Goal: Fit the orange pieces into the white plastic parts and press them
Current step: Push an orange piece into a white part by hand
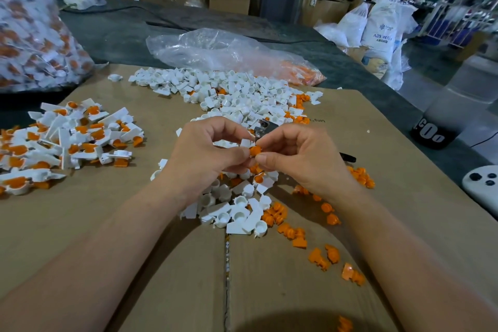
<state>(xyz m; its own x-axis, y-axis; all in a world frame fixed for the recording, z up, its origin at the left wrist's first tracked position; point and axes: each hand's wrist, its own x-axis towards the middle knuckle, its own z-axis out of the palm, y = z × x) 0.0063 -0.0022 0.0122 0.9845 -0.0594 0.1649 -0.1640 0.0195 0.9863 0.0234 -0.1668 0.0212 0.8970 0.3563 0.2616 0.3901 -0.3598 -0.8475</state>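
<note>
Soft, even indoor light, sharp centre.
We see edges bending, a blurred bag [32, 35] at ten o'clock, a dark shadow at six.

White part [245, 142] mostly hidden by left hand [207, 153].

The cardboard [80, 210] is matt — white plastic parts [237, 100] smooth and glossy

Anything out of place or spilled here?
A small shiny metal piece lies among the white plastic parts in the far heap, a stray among plastic. Loose orange plastic pieces trail from the near heap toward the brown cardboard sheet's near edge.
</note>
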